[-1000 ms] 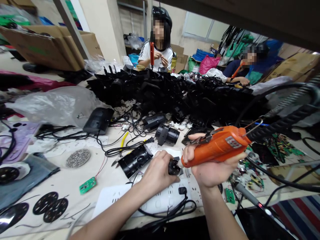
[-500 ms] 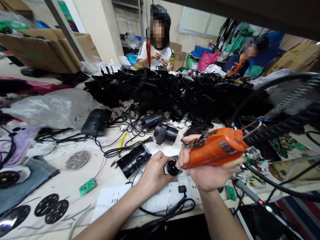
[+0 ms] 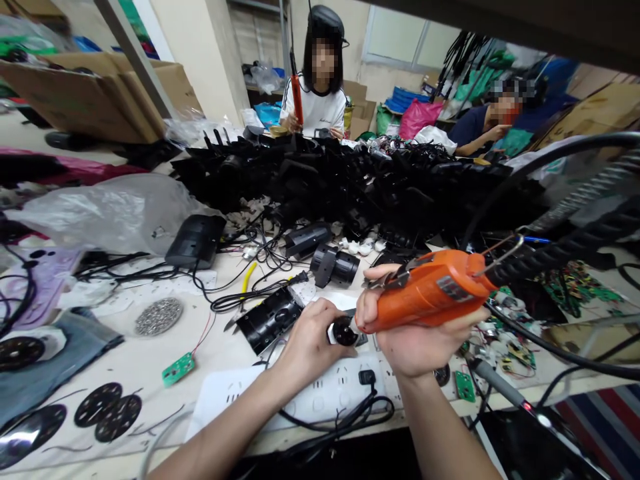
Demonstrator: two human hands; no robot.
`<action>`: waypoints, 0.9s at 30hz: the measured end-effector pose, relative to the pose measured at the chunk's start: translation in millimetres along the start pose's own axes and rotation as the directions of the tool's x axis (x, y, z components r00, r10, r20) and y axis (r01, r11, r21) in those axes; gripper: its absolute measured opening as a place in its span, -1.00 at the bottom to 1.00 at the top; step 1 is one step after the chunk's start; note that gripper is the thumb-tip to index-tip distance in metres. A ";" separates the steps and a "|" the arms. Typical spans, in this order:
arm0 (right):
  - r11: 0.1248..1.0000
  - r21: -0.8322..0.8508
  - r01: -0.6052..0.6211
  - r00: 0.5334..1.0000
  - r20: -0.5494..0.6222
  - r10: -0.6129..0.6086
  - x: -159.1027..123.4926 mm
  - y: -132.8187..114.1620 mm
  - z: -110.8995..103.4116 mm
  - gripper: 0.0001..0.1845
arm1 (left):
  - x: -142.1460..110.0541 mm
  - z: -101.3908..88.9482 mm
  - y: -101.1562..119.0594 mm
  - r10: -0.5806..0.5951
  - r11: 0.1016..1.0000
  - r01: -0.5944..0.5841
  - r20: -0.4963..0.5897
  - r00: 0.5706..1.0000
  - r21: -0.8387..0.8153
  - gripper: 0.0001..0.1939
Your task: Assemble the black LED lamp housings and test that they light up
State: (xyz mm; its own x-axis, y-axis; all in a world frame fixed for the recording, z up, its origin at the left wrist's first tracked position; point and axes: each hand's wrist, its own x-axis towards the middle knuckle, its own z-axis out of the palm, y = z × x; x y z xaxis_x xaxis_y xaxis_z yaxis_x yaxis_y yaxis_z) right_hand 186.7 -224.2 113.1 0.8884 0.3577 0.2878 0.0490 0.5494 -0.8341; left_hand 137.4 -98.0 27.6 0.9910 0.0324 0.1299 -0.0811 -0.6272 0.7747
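Note:
My right hand (image 3: 417, 337) is wrapped round an orange electric screwdriver (image 3: 430, 299), held almost level with its tip pointing left. A thick coiled black cable (image 3: 565, 247) runs from its rear up to the right. My left hand (image 3: 313, 340) pinches a small round black part (image 3: 344, 332) right at the screwdriver's tip. Both hands hover over a white power strip (image 3: 300, 397) with a black plug in it, near the table's front edge.
A long heap of black plastic housings (image 3: 350, 183) crosses the table's middle. Loose black wires, a black shell (image 3: 270, 319), a green circuit board (image 3: 178, 369), a dish of screws (image 3: 159, 316) and black discs (image 3: 105, 412) lie left. Two people work behind the heap.
My hands and the screwdriver have stayed nearly in place, shifting slightly left. The person opposite has lowered their hands, and the person at the right has raised a hand to the face.

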 end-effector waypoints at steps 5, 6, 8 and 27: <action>1.000 0.006 0.017 0.999 0.033 -0.017 -0.3 -0.1 3.1 -0.23 | 2.8 1.1 0.3 -0.063 0.998 0.063 0.006 0.998 0.010 -0.60; 1.000 0.016 0.017 0.999 0.047 -0.018 -0.5 0.2 3.0 -0.24 | 3.2 1.1 0.6 -0.069 0.998 0.068 0.009 0.998 0.011 -0.61; 0.999 0.050 0.015 0.998 0.057 -0.018 -0.9 1.0 2.1 -0.25 | 3.7 1.0 1.3 -0.078 0.997 0.078 0.010 0.997 0.018 -0.61; 0.999 0.034 0.031 0.999 0.042 -0.032 1.9 -0.7 1.0 -0.33 | 5.6 0.3 3.7 -0.099 0.995 0.099 0.007 0.995 0.020 -0.61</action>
State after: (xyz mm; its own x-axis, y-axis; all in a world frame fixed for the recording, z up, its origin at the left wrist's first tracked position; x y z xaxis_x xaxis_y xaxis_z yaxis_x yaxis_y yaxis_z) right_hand 187.9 -223.2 114.6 0.8662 0.3717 0.3341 0.0605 0.5856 -0.8083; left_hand 142.7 -100.4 31.0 0.9949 0.0889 0.0486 0.0192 -0.6364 0.7711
